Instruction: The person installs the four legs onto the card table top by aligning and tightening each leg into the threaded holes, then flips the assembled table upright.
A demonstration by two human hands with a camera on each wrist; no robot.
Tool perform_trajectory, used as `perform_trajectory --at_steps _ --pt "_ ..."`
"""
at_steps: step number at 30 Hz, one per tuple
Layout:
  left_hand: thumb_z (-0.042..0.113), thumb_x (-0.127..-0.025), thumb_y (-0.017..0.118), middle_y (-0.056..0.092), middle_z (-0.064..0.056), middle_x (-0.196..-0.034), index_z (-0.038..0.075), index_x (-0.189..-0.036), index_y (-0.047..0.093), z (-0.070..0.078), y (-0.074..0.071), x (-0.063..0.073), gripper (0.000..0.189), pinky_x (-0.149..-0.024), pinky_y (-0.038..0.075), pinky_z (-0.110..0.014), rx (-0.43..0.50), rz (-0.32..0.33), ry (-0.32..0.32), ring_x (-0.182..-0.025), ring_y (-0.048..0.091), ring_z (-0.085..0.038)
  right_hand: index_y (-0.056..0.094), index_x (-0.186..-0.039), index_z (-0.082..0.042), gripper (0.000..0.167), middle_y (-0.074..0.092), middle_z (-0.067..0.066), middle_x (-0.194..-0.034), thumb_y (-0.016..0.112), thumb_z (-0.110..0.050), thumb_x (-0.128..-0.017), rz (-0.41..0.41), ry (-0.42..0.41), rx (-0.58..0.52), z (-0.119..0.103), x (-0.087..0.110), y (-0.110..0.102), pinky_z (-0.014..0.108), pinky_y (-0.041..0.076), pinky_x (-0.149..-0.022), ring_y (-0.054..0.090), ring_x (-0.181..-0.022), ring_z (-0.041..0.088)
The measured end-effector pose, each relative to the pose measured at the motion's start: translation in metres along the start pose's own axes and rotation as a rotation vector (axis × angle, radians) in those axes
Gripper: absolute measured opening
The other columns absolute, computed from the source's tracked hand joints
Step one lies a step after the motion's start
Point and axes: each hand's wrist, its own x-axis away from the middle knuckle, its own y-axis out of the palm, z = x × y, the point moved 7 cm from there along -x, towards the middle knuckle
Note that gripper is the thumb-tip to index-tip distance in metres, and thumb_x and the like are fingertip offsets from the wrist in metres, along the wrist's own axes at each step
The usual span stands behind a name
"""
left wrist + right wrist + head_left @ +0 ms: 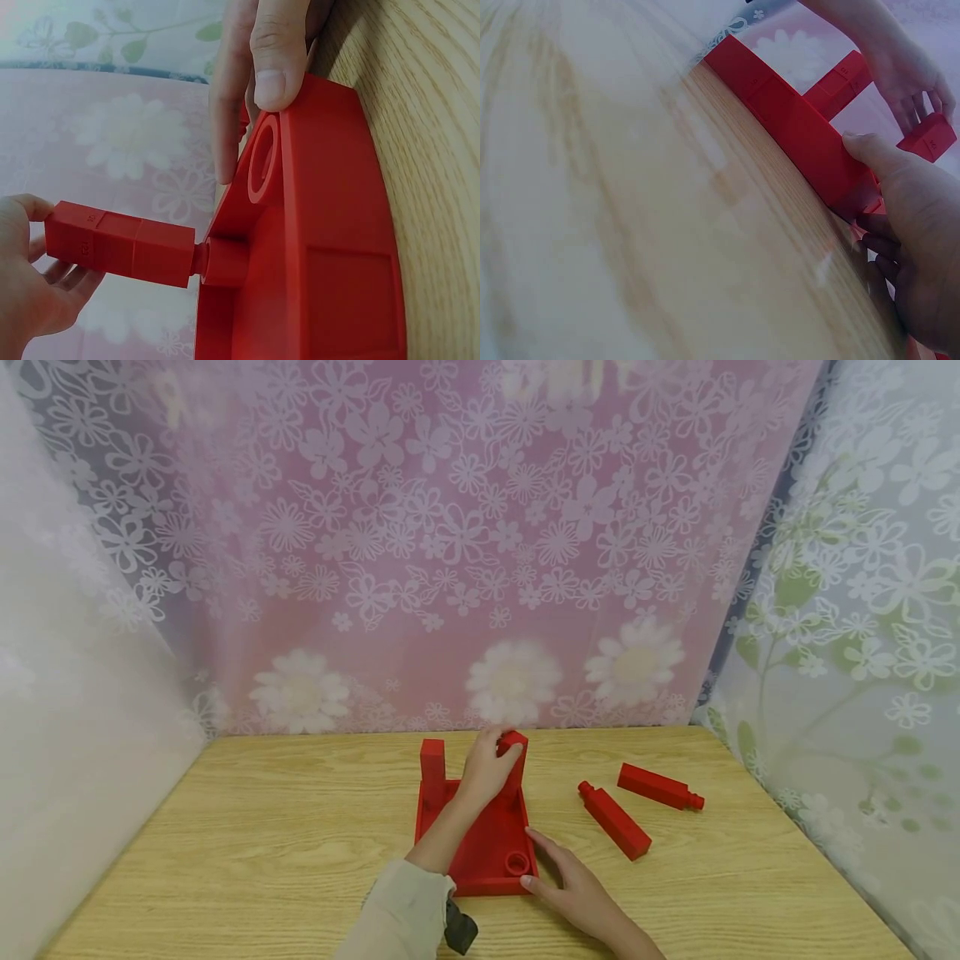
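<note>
A shallow red tabletop, like a tray with raised rims, lies underside up on the wooden table. At its far right corner, my left hand holds the upper end of an upright red square leg between thumb and fingers. In the left wrist view the leg's narrow end meets a round socket. My right hand grips the near right corner, thumb on the rim and fingers along the outer side, beside a bare round socket. Another red leg stands at the far left corner. The near left corner is hidden behind my left forearm.
Two loose red legs with narrow ribbed ends, one nearer and one farther, lie right of the tabletop on the wooden table. Flowered curtains hang behind and on the sides.
</note>
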Motion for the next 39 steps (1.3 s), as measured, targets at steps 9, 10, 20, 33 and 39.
perform_trajectory --at_steps 9,10,20,33,39 --pt "0.017 -0.092 0.048 0.048 -0.010 -0.127 0.013 -0.122 0.060 -0.001 0.001 -0.001 0.032 -0.092 0.039 -0.046 -0.002 -0.001 0.005 -0.115 0.046 -0.028 0.038 -0.141 -0.018 0.067 0.038 0.007 -0.140 0.061 -0.047 -0.084 0.011 -0.014 0.005 0.000 0.000 0.000 0.056 0.026 -0.098 0.032 -0.128 0.032" --pt "0.017 -0.092 0.047 0.048 -0.009 -0.127 0.014 -0.122 0.061 -0.001 0.002 -0.001 0.032 -0.092 0.039 -0.046 -0.001 -0.002 0.003 -0.115 0.046 -0.028 0.038 -0.141 -0.018 0.068 0.038 0.006 -0.140 0.061 -0.048 -0.084 0.009 -0.014 0.005 0.000 0.000 0.000 0.056 0.026 -0.099 0.032 -0.128 0.031" --pt "0.024 -0.089 0.062 0.049 -0.008 -0.126 0.014 -0.120 0.061 -0.003 0.002 -0.001 0.033 -0.085 0.046 -0.036 0.019 0.013 0.033 -0.105 0.053 -0.024 0.038 -0.141 -0.017 0.068 0.038 0.005 -0.140 0.061 -0.048 -0.084 0.008 -0.021 0.007 0.001 -0.002 0.000 0.056 0.027 -0.098 0.033 -0.128 0.031" --pt "0.028 -0.085 0.067 0.053 -0.009 -0.112 0.007 -0.122 0.047 -0.013 0.003 -0.001 0.047 -0.080 0.049 -0.034 0.118 0.068 -0.073 -0.101 0.055 -0.024 0.039 -0.141 -0.019 0.067 0.039 0.007 -0.140 0.062 -0.045 -0.084 0.008 -0.010 0.001 -0.002 0.001 -0.001 0.058 0.026 -0.098 0.032 -0.128 0.033" --pt "0.026 -0.085 0.068 0.054 -0.007 -0.107 0.009 -0.114 0.051 -0.010 0.001 0.000 0.038 -0.080 0.049 -0.034 0.109 0.075 -0.042 -0.097 0.055 -0.023 0.039 -0.141 -0.020 0.066 0.038 0.008 -0.141 0.062 -0.044 -0.085 0.001 -0.012 -0.006 -0.004 0.001 -0.002 0.058 0.025 -0.098 0.031 -0.128 0.033"
